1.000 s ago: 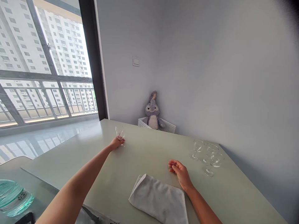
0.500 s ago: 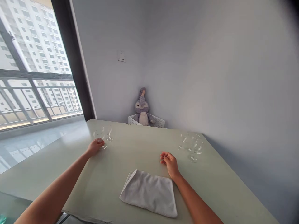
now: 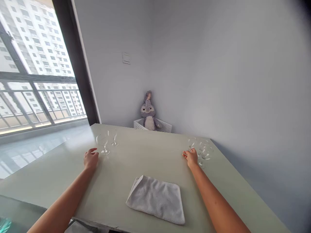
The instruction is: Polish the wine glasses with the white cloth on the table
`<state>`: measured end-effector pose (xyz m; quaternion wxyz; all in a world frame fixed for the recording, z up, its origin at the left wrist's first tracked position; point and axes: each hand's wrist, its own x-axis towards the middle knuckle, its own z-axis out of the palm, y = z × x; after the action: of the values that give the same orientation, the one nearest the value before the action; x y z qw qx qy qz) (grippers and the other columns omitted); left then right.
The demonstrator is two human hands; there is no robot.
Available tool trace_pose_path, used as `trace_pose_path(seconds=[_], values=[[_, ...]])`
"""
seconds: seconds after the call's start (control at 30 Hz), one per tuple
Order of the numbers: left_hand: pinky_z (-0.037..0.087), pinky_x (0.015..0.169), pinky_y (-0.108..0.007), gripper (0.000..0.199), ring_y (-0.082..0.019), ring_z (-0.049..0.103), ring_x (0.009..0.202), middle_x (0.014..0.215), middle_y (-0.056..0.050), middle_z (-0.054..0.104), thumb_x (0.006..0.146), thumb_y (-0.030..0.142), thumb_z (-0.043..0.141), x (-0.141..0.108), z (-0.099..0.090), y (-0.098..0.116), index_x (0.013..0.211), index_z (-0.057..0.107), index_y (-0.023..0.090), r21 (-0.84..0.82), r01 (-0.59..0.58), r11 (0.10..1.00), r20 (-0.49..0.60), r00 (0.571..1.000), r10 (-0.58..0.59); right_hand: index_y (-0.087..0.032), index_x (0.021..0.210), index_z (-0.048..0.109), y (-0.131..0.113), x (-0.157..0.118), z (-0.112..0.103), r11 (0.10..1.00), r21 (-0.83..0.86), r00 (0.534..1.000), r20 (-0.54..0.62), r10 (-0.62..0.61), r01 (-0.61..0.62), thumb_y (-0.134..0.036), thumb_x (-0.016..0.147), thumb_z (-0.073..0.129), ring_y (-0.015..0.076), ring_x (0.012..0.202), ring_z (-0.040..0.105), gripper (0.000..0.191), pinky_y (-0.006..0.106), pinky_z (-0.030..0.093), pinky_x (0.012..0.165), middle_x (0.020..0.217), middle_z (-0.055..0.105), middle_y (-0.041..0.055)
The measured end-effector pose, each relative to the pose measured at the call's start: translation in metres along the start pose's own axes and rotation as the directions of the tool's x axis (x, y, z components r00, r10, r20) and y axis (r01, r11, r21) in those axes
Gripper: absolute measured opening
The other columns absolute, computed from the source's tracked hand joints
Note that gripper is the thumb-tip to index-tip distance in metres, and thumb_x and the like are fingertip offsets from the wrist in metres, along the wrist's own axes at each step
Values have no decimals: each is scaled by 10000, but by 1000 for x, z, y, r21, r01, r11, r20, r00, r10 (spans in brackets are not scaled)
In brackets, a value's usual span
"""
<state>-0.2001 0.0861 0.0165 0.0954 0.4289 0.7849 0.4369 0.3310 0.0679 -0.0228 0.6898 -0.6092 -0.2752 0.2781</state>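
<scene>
My left hand rests over the table's left part with its fingers apart and nothing in them. Just to its right stands a clear stemmed glass, and a second glass is behind that one. On the right side, my right hand is beside a group of clear stemmed glasses. Its fingers are partly spread around the base of the farthest-left glass; whether they touch it cannot be made out. A folded grey cloth lies near the front between my forearms.
The pale green table reaches toward the wall corner. Behind its far edge, a plush rabbit sits in a white perforated basket. A large window is at the left.
My left hand has let go of the left glass and drawn back to the left. My right hand has moved right and forward, up to the right-hand glasses.
</scene>
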Motion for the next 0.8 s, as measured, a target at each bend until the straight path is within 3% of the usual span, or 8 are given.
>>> trace_pose_path(seconds=[0.17,0.37,0.5,0.63,0.73,0.8], values=[[413,734,-318,238,-183,519,768,906,-56,501,695,218,435,-25,7,5,910,532,181,-91,45,995,-62,997,-51,-216,965,508,3,-12,10,998,27,993,98,61,-64,-228,492,555,143,669,608,476,249,507,523,1084,514,52],[415,610,-226,199,-131,522,706,814,0,524,693,225,423,-83,40,38,868,518,212,-242,-64,968,171,979,107,-224,972,557,2,-61,34,996,10,950,303,78,-85,-248,523,609,176,728,627,453,267,525,548,1170,509,58],[401,542,-222,262,-127,542,647,804,-6,577,682,244,486,-115,62,62,933,555,218,-290,-75,954,398,897,192,-222,1050,535,-9,-93,38,988,-71,895,418,153,-136,-237,551,602,173,726,626,504,281,527,554,1302,408,92],[400,545,-225,388,-124,555,631,840,-25,616,664,261,571,-132,81,84,1050,559,219,-304,-60,951,546,807,226,-185,936,582,-21,-116,25,988,-119,875,464,139,-94,-214,586,543,174,701,618,353,270,508,526,1145,530,100],[397,544,-217,431,-125,562,665,967,-48,619,648,291,623,-140,98,101,1067,552,220,-322,-52,945,616,747,250,-182,829,569,-26,-124,7,996,-84,911,412,11,26,-199,619,498,151,628,595,223,245,473,480,932,589,56],[394,542,-208,425,-121,564,693,1080,-58,589,644,311,640,-145,111,112,1048,547,219,-340,-45,939,644,717,268,-189,773,524,-28,-119,-8,993,-48,965,245,-94,109,-195,632,483,116,536,548,147,220,434,450,744,564,0]])
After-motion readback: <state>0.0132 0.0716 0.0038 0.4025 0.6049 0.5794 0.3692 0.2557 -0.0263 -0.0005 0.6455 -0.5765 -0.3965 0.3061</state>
